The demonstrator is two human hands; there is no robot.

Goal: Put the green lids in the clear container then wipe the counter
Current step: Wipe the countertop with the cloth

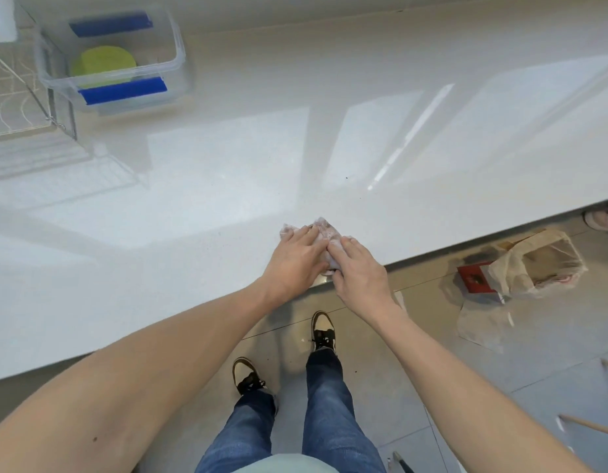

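Both hands lie flat on a crumpled cloth [324, 245] at the counter [193, 206] near edge: left hand [295, 259] and right hand [359, 273] press with straight fingers, not pinching. The cloth looks soft, light, likely to bunch; press through the palms. Far left beyond the grip, green lids [103, 64] sit inside the clear container [178, 58].

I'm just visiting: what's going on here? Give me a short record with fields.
activity: wiping the counter near its front edge
cloth: crumpled rag under both hands
left hand: pressing flat on the rag
right hand: fingers resting on the rag
green lids: inside the clear container, far left
container clips: blue
floor: plastic bag on the right
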